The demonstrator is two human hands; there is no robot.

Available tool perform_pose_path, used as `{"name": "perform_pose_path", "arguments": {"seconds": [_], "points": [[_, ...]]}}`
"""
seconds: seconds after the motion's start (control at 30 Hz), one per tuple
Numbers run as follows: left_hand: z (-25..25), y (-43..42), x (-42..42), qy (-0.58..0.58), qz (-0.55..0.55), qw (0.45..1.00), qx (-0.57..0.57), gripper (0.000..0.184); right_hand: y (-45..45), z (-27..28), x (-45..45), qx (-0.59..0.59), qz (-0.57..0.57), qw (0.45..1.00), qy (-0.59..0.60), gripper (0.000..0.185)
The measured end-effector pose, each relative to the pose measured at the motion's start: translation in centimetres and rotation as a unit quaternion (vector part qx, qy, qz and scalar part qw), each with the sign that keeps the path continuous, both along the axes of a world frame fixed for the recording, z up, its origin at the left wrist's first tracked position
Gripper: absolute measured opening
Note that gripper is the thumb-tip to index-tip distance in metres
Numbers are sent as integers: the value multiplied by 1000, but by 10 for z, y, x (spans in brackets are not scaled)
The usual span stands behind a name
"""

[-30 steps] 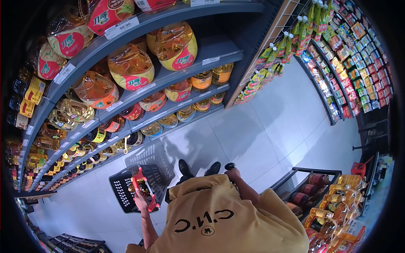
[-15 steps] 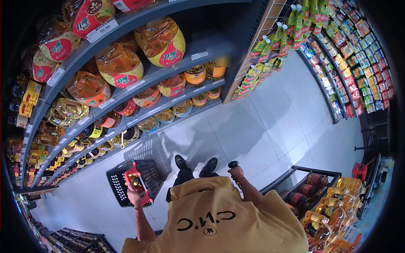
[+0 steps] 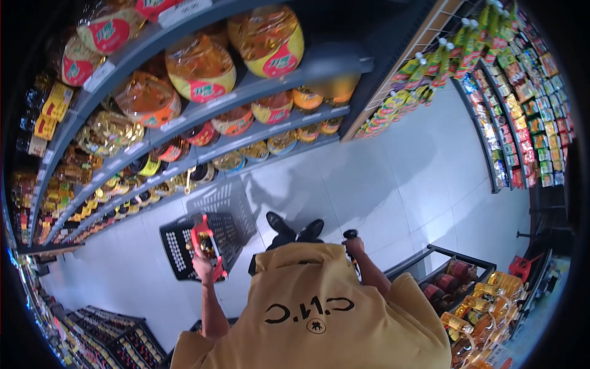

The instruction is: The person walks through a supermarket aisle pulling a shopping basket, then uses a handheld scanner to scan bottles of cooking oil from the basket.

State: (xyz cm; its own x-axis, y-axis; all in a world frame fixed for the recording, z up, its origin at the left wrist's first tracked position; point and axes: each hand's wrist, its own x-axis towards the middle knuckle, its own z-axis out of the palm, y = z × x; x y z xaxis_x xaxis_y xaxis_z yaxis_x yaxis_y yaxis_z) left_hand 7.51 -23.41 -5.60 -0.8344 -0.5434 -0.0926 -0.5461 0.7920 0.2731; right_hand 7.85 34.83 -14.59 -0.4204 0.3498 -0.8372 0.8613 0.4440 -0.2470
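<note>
My left hand point(image 3: 203, 269) is closed around the red handle point(image 3: 203, 237) of a black shopping basket point(image 3: 176, 252). The basket has perforated sides and hangs or stands to my left; I cannot tell whether it touches the floor. A few small items with yellow on them show inside, too blurred to name. On the other side, my right hand point(image 3: 354, 247) is wrapped around a black handheld object with a rounded head point(image 3: 350, 234). Its lower part is mostly hidden by the hand and sleeve.
Curved shelves point(image 3: 215, 101) of large oil bottles point(image 3: 201, 69) run along the front and left. Green packets point(image 3: 439, 64) hang from a rack at their end. More packets fill shelves point(image 3: 522, 104) far right. An oil bottle display point(image 3: 485, 301) stands close on my right, on the tiled floor point(image 3: 393, 166).
The shelves and floor have shifted in view, the near shelves rightward. My feet appear slightly farther right. Both hands keep their holds, and the basket sits a little higher in view.
</note>
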Motion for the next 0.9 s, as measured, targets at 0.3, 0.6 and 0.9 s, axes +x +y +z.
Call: {"name": "perform_pose_path", "arguments": {"seconds": [0.3,0.6,0.9], "points": [[14,21,-7,-35,153,976,148,87,-41,29,-50,7,-23,999,25,29],[36,57,-12,-99,165,969,155,74,-69,39,-68,64,133,989,12,34],[45,93,-1,-81,75,984,138,48,-86,39,-126,48,120,992,4,34]]}}
